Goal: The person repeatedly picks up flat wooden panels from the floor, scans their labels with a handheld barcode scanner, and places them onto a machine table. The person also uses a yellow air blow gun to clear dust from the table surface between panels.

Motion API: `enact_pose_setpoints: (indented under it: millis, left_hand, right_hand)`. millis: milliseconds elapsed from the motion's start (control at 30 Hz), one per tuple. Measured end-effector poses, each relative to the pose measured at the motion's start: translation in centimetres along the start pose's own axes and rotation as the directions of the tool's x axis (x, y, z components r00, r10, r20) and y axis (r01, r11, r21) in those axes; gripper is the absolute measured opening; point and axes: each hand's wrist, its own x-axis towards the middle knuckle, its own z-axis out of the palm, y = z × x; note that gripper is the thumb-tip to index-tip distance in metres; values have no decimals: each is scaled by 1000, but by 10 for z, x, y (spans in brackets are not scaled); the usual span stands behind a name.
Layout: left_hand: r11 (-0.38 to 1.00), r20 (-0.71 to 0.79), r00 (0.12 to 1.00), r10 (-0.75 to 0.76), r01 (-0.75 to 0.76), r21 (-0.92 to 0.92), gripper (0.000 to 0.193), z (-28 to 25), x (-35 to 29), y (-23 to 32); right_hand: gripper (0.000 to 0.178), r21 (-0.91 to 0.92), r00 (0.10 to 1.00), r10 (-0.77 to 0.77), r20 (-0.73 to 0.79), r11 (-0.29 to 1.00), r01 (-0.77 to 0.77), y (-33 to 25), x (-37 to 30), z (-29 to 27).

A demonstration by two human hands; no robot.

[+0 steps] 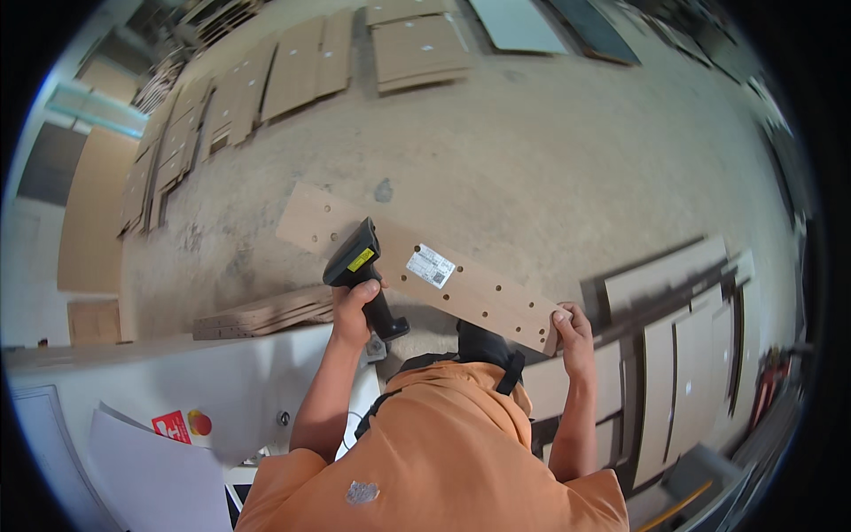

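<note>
A black handheld barcode scanner [363, 275] with a yellow label is gripped by its handle in my left hand [355, 310]. Below its head lies a long, light brown drilled board [479, 285], with several round holes and a white printed label [431, 266] near its middle. My right hand [573, 330] pinches the board's right end, thumb on top. The board slants from upper left down to the right, in front of my body. The scanner covers part of the board; whether they touch, I cannot tell.
Stacked boards [266, 312] lie beside a white machine cabinet [266, 381] with a red button [200, 422] at left. Panel stacks [417, 51] line the floor's far side. More panels [691, 372] lie at right.
</note>
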Motion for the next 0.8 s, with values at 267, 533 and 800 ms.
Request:
enact_pose_setpoints:
  millis: [267, 533, 800]
  left_hand:
    - [932, -456, 867, 199, -311, -185, 27, -146, 70, 39]
    - [854, -629, 770, 101, -392, -342, 32, -337, 192, 52]
    - [852, -662, 725, 187, -456, -259, 40, -475, 279, 142]
  right_hand:
    - [23, -328, 883, -93, 460, 906, 267, -106, 176, 201]
    - [21, -485, 871, -38, 489, 818, 308, -123, 271, 447]
    - [21, -418, 845, 2, 536, 869, 264, -143, 347, 643]
